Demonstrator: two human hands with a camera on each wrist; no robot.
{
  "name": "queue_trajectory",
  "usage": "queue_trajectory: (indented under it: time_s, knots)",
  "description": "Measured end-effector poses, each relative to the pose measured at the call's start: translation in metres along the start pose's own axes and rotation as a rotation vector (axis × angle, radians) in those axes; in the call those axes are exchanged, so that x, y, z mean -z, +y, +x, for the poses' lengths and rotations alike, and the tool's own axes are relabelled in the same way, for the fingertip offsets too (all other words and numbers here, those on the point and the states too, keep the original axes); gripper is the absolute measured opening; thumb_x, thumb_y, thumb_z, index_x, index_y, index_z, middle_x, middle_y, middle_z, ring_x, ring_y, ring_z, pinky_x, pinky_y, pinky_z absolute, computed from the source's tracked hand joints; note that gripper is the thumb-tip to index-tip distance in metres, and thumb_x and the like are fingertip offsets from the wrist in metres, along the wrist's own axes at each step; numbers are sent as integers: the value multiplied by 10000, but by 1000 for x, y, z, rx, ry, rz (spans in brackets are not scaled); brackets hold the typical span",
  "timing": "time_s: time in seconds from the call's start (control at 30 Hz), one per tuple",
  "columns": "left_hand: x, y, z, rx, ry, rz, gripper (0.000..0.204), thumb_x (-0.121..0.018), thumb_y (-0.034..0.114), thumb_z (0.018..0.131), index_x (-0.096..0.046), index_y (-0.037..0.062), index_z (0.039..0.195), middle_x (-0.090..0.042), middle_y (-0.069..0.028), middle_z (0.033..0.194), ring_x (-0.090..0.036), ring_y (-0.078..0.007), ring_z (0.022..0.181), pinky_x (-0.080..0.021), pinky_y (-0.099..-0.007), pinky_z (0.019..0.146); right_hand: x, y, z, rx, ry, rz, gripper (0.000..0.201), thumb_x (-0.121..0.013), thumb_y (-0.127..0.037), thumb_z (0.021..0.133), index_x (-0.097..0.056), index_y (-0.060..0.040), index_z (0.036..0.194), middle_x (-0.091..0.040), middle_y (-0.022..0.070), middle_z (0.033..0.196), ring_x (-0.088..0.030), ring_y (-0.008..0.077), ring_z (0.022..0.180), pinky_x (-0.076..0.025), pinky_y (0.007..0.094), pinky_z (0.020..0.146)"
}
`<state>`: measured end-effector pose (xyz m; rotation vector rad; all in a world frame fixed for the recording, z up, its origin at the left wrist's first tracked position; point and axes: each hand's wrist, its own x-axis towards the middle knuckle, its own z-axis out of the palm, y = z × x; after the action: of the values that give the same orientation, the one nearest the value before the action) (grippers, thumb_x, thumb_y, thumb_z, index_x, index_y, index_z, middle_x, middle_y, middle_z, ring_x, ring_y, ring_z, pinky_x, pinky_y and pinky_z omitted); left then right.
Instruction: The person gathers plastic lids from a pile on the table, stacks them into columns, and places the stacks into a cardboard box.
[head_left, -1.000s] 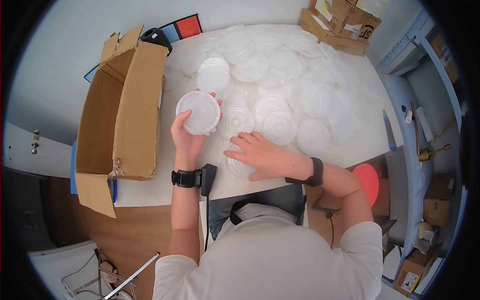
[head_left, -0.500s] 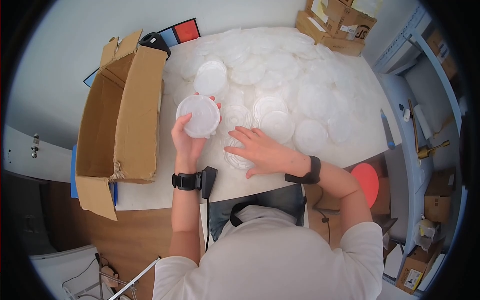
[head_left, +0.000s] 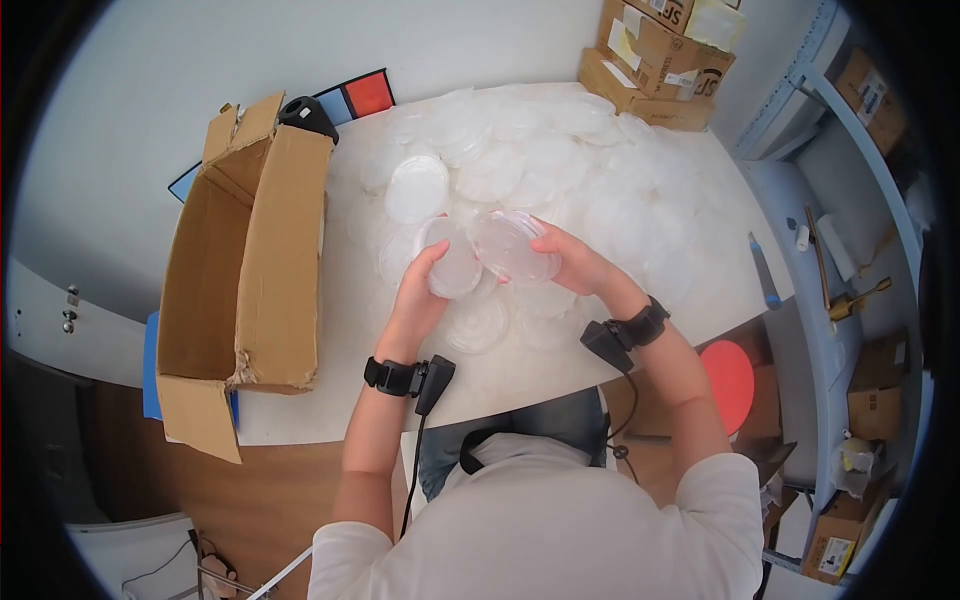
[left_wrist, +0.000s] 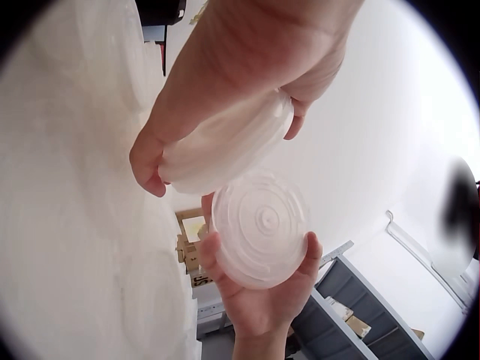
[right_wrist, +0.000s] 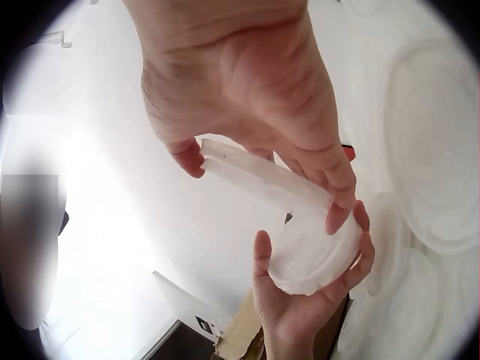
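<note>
My left hand (head_left: 422, 292) grips a small stack of round, translucent plastic lids (head_left: 456, 262) by the rim, thumb on the near face. Facing it, my right hand (head_left: 582, 264) holds another clear round lid (head_left: 508, 246), thumb over one edge and fingers at the other. Both sets are tilted above the table, their edges close together. In the left wrist view, concentric rings mark the face of the right hand's lid (left_wrist: 262, 225). From the right wrist, the left hand's stack (right_wrist: 311, 259) shows below. Several loose lids (head_left: 475, 325) lie beneath the hands.
A broad heap of similar lids (head_left: 560, 160) covers the back and right of the white table (head_left: 380, 410). An open cardboard box (head_left: 280, 260) stands at the left. Stacked cartons (head_left: 665, 65) sit at the back right, and a blue-handled tool (head_left: 765, 270) lies near the right edge.
My right hand has gone from spread over lids on the table to raised and holding a lid. The left hand has shifted right and turned its stack towards it.
</note>
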<state>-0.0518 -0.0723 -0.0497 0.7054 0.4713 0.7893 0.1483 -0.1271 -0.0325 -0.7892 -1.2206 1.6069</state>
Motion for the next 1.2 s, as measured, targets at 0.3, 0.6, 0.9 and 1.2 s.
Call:
queue_trajectory:
  time_s: [0.3,0.6,0.9,1.2]
  knots:
    - [-1,-2,2,48,-1,-1,504,-443,302,890,-275,157,1343,-382,-73,1301,-386,-227,1192,-333,-400,959,-3,11,12,-64,276,160,380,-483,-114,866,-396,-9,1220,-523,89,1137,-518,147,1027,-428,298,866]
    - [-2,-10,-1,117,-65,-146,480,-396,328,894,-339,101,1313,-410,-96,1302,-409,-247,1187,-330,-414,978,-16,29,24,302,413,-578,398,-594,-135,812,-466,-36,1176,-546,64,1039,-521,131,932,-417,235,775]
    - [6,-8,-1,75,-98,-117,480,-473,202,840,-359,23,1271,-446,-130,1257,-438,-262,1151,-347,-405,965,-31,17,15,249,453,-818,511,-697,-185,714,-497,-53,1166,-556,63,995,-522,147,904,-414,256,759]
    - [4,-7,-1,43,-29,-103,507,-446,271,851,-342,46,1294,-436,-117,1276,-428,-260,1167,-325,-414,982,-7,14,14,174,437,-591,380,-677,-115,730,-543,3,1065,-597,57,891,-556,140,853,-449,266,746]
